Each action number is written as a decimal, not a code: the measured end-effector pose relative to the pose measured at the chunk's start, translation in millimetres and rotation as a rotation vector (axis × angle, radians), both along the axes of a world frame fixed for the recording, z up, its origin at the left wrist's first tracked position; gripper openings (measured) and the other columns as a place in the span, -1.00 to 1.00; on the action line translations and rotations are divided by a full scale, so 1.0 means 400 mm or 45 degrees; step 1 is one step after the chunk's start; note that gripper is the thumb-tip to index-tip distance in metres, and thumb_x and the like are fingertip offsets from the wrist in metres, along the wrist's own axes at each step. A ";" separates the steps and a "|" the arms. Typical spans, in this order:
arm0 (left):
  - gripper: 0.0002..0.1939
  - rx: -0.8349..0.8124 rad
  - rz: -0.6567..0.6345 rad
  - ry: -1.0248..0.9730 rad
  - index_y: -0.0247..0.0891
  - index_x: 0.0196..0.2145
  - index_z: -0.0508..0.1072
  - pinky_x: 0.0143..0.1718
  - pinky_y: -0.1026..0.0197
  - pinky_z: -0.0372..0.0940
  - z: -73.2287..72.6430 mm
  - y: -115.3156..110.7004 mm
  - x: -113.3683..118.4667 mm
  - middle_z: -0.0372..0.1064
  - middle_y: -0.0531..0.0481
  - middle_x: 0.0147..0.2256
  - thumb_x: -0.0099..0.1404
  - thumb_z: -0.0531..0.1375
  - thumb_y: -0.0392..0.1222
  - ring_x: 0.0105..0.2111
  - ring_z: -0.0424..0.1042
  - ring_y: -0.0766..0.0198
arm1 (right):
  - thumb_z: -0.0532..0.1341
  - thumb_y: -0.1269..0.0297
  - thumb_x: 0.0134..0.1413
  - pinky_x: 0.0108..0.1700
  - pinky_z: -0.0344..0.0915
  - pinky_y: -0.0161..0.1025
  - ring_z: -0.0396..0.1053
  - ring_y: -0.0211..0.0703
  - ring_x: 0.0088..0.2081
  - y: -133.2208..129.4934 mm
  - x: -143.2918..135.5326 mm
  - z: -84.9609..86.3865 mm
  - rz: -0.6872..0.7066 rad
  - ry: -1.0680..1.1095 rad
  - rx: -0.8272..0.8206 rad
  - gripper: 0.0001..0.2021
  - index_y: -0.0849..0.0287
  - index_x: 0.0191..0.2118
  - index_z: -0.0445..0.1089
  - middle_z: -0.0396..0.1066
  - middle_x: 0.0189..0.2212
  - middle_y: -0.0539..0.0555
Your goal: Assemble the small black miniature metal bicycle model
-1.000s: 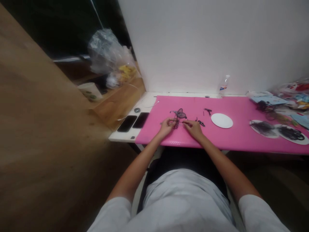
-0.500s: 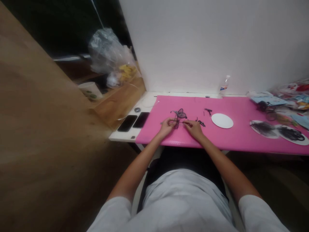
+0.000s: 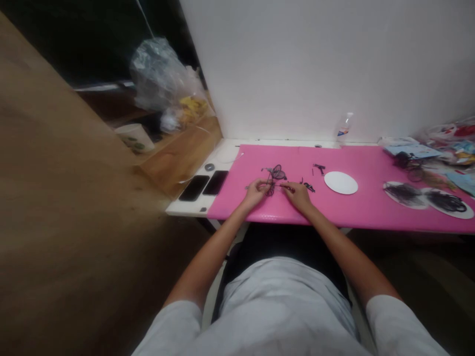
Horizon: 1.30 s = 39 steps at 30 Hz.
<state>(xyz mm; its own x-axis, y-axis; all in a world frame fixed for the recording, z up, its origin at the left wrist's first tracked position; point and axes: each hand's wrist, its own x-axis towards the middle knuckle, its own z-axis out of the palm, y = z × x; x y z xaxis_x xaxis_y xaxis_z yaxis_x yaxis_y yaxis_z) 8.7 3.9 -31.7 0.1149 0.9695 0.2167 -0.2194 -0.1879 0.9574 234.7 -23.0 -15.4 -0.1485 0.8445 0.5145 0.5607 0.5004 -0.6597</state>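
Over the pink mat [image 3: 256, 160], my left hand [image 3: 256, 193] pinches a dark, thin-framed piece with round, wheel-like parts [image 3: 270, 189]. My right hand [image 3: 298, 196] is closed on a thin dark rod [image 3: 282, 186] whose tip points left at that piece. Just behind my hands lies another dark wheel-like part [image 3: 278, 173]. Small black parts [image 3: 308, 187] rest right of my right hand, and a black T-shaped part [image 3: 319, 169] lies farther back. Fine details between my fingers are too small to tell.
A white plate [image 3: 341, 183] sits to the right, with two plates of dark parts [image 3: 448, 202] beyond it. Two black phones [image 3: 215, 183] lie at the left. A clear bottle [image 3: 345, 126] stands by the wall; colourful plastic bags [image 3: 454, 141] are piled at far right.
The whole view has shifted slightly. My hands keep nearly the same place and hold the same things; the rod's tip is a little farther left.
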 end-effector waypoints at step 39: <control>-0.45 0.021 -0.094 0.044 -0.40 -0.11 0.65 -0.22 0.16 0.48 0.014 -0.015 -0.014 0.66 -0.33 -0.09 0.11 0.59 0.08 -0.27 0.61 0.18 | 0.11 0.19 0.58 -0.17 0.30 -0.19 0.45 0.00 -0.13 -0.020 -0.025 0.026 -0.076 -0.486 -0.137 -0.78 0.09 -0.19 0.37 0.53 -0.16 0.17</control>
